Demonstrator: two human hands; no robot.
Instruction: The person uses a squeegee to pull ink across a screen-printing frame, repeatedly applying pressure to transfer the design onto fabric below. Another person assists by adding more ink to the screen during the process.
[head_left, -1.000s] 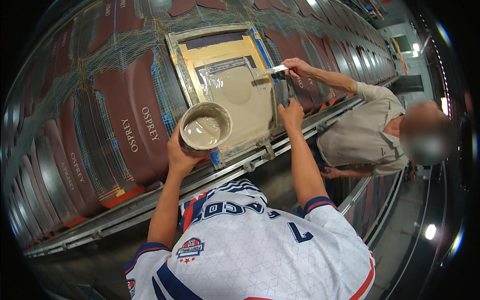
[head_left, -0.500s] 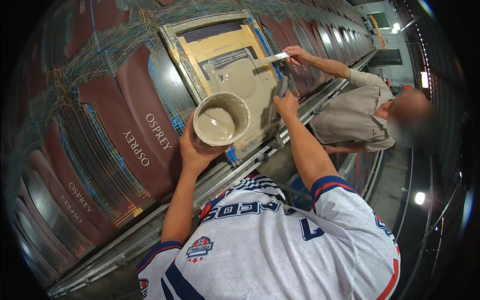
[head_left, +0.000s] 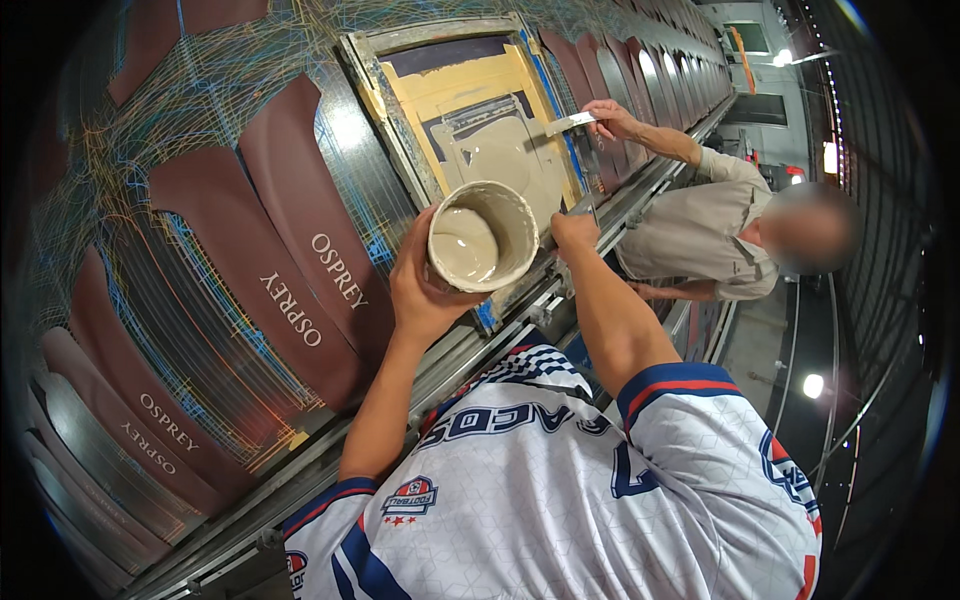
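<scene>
My left hand (head_left: 425,290) is wrapped round a round tub (head_left: 517,235) of wet beige ink, tipped so that its inside shows. The tub is over the near left part of a screen-printing frame (head_left: 372,95). Beside the tub, at the frame's near right edge, my right hand (head_left: 577,238) is closed on the handle of a spatula (head_left: 583,206), whose blade is partly hidden. A pool of beige ink (head_left: 512,148) spreads over the mesh inside yellow tape. Across the frame, a co-worker's hand (head_left: 612,120) holds a flat scraper (head_left: 570,124) over the ink's far right side.
Maroon printed panels (head_left: 285,180) lie along the long table on both sides of the frame, among tangled coloured lines. A metal rail (head_left: 300,460) runs along the table's near edge, before my body. The co-worker (head_left: 690,225) stands close on my right.
My right hand has drawn back toward me and closer to the tub, and its spatula has turned flatter. The tub stays in my left hand. The whole view has shifted slightly.
</scene>
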